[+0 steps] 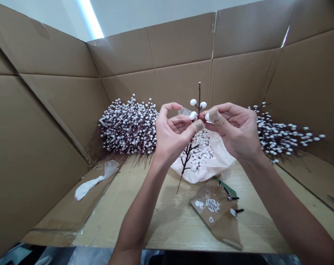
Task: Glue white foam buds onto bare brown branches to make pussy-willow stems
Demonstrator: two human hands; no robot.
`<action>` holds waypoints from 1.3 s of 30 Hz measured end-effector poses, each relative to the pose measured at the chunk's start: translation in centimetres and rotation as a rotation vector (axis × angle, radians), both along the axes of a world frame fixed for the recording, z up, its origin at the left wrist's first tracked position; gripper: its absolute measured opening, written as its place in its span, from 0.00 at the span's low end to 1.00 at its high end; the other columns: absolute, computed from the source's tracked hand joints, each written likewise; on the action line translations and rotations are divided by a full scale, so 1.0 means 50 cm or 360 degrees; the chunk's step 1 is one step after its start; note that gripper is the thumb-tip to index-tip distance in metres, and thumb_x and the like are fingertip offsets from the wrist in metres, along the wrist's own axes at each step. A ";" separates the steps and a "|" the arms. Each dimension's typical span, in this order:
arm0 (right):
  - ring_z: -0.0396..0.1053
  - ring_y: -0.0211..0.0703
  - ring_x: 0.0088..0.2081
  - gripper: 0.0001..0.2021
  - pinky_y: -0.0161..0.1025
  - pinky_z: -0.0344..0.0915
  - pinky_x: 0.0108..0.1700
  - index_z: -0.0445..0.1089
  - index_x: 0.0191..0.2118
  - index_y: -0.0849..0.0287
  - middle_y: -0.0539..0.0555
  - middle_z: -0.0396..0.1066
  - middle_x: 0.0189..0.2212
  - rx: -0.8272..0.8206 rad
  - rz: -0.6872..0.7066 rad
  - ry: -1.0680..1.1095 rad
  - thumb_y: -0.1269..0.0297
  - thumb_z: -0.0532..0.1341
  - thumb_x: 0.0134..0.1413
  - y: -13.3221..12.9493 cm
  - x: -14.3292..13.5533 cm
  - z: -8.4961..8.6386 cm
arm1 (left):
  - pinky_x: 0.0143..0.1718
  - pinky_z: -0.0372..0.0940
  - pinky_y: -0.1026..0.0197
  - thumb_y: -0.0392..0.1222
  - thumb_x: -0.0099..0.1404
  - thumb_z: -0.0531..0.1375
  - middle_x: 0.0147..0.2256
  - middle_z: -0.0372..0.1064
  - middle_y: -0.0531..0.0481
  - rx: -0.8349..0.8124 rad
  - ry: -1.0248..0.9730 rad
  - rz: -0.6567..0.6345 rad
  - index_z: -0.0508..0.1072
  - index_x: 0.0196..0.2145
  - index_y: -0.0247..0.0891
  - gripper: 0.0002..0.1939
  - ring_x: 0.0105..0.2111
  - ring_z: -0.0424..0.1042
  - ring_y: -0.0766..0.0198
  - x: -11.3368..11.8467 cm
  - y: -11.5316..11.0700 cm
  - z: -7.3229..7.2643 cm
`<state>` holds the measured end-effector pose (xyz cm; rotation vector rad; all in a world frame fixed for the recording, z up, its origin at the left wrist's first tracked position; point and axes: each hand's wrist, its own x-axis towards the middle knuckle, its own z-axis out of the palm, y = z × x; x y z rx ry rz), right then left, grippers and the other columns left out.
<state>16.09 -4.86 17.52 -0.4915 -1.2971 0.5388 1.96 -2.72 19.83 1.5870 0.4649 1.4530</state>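
My left hand (171, 130) pinches a dark brown artificial berry branch (186, 156), which stands nearly upright, its thin stem end pointing down. White berries sit on its short twigs, several above and several below the fingers. In my right hand (238, 130), thumb and fingers close on a white berry (207, 117) right beside the stem; whether it is attached there is hidden by the fingers. Tan tape wraps both thumbs. Behind and beneath the hands, loose white berries (207, 149) lie on a pale plastic bag (223, 151).
Bundles of white-berry branches lie at left (128, 127) and right (282, 134). Nearer me is a cardboard piece (222, 228) with white smears and small black sticks. A knotted plastic bag (93, 184) rests at left. Cardboard walls (180, 81) enclose the table (167, 228).
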 end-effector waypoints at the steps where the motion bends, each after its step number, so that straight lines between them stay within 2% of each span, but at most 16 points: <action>1: 0.75 0.40 0.33 0.07 0.38 0.74 0.36 0.74 0.33 0.57 0.52 0.76 0.32 0.0001 0.0002 0.0002 0.61 0.67 0.50 0.000 -0.001 0.000 | 0.29 0.68 0.65 0.35 0.45 0.69 0.24 0.69 0.58 0.0000 -0.0008 0.0000 0.59 0.37 0.41 0.25 0.25 0.73 0.67 0.000 0.000 0.000; 8: 0.75 0.41 0.35 0.06 0.40 0.75 0.38 0.75 0.33 0.57 0.52 0.76 0.32 -0.0010 -0.0025 0.0009 0.61 0.67 0.50 0.003 -0.007 -0.002 | 0.32 0.68 0.64 0.33 0.45 0.69 0.24 0.69 0.58 -0.0006 -0.0053 0.0006 0.58 0.36 0.41 0.26 0.26 0.73 0.67 0.001 -0.003 0.000; 18: 0.75 0.41 0.34 0.08 0.41 0.75 0.38 0.75 0.32 0.57 0.52 0.77 0.32 -0.0085 -0.0036 0.0034 0.59 0.68 0.48 0.013 -0.006 -0.008 | 0.31 0.67 0.65 0.33 0.46 0.68 0.23 0.68 0.59 0.0020 -0.0014 0.0052 0.56 0.36 0.41 0.26 0.26 0.72 0.68 0.003 -0.002 0.000; 23: 0.75 0.39 0.34 0.07 0.37 0.74 0.38 0.75 0.32 0.58 0.52 0.76 0.31 -0.0149 0.0046 0.0009 0.61 0.68 0.49 0.014 0.005 -0.004 | 0.31 0.67 0.63 0.35 0.48 0.68 0.25 0.68 0.57 -0.0030 0.0205 -0.0106 0.58 0.37 0.41 0.24 0.27 0.72 0.67 -0.014 0.018 0.005; 26: 0.75 0.38 0.34 0.06 0.35 0.74 0.39 0.75 0.32 0.58 0.52 0.76 0.31 -0.0183 0.0051 0.0012 0.63 0.68 0.49 0.013 0.010 -0.001 | 0.35 0.68 0.60 0.36 0.48 0.69 0.32 0.72 0.50 -0.0047 0.0386 -0.0234 0.61 0.40 0.39 0.25 0.33 0.74 0.63 -0.038 0.033 0.013; 28: 0.75 0.37 0.34 0.06 0.33 0.74 0.38 0.75 0.32 0.58 0.52 0.76 0.30 -0.0204 0.0050 0.0015 0.63 0.69 0.48 0.012 0.010 -0.001 | 0.39 0.68 0.58 0.38 0.48 0.69 0.36 0.72 0.46 -0.0027 0.0442 -0.0246 0.63 0.42 0.38 0.25 0.38 0.74 0.60 -0.052 0.042 0.018; 31: 0.74 0.37 0.32 0.07 0.33 0.74 0.37 0.76 0.32 0.59 0.52 0.76 0.29 -0.0259 0.0053 -0.0032 0.64 0.70 0.46 0.009 0.002 -0.004 | 0.44 0.67 0.56 0.40 0.49 0.68 0.41 0.72 0.44 0.0009 0.0315 -0.0185 0.67 0.43 0.36 0.24 0.43 0.72 0.58 -0.058 0.052 0.020; 33: 0.74 0.37 0.32 0.08 0.33 0.73 0.37 0.76 0.31 0.60 0.53 0.77 0.29 -0.0292 0.0048 -0.0091 0.64 0.71 0.44 0.008 -0.005 -0.006 | 0.45 0.67 0.57 0.41 0.49 0.68 0.41 0.72 0.44 -0.0012 0.0168 -0.0165 0.68 0.41 0.36 0.22 0.43 0.72 0.59 -0.051 0.056 0.016; 39: 0.74 0.40 0.35 0.09 0.36 0.73 0.40 0.77 0.33 0.59 0.53 0.77 0.32 -0.0265 0.0001 -0.0190 0.63 0.71 0.43 0.008 -0.020 -0.013 | 0.36 0.67 0.63 0.37 0.47 0.69 0.31 0.73 0.50 -0.0214 -0.0188 -0.0156 0.69 0.36 0.37 0.18 0.31 0.73 0.67 -0.025 0.059 0.003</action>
